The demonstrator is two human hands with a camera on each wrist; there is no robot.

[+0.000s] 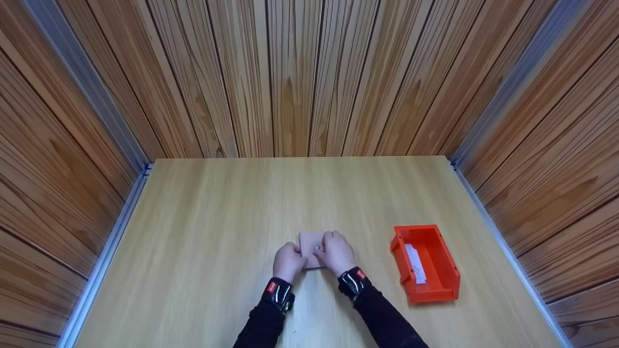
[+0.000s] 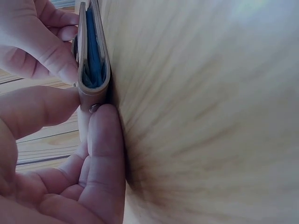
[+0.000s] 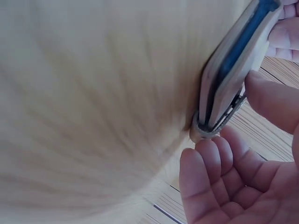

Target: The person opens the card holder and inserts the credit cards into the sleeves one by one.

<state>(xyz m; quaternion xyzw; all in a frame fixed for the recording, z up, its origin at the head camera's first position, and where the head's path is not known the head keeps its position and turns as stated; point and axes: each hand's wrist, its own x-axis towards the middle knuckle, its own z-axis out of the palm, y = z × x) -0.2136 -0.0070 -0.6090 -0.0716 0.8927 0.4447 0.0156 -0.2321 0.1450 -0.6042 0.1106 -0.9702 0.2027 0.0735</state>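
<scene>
A small pale pink folded wallet [image 1: 309, 239] lies on the table, between both hands in the head view. The left hand [image 1: 288, 262] pinches its folded left edge with thumb and fingers; a metal stud shows at a fingertip in the left wrist view. From the other side, the right hand [image 1: 337, 253] holds the wallet, thumb on top and curled fingers at the right edge, where a strap wraps round. Blue lining [image 2: 93, 42] shows between the wallet's layers in the left wrist view, and also in the right wrist view.
An orange-red plastic bin [image 1: 442, 270] stands on the table to the right, with a white label-like piece [image 1: 415, 263] along its left inner side. Wood-plank walls [image 1: 290, 77] and metal rails [image 1: 104, 270] bound the light wooden table [image 1: 203, 208].
</scene>
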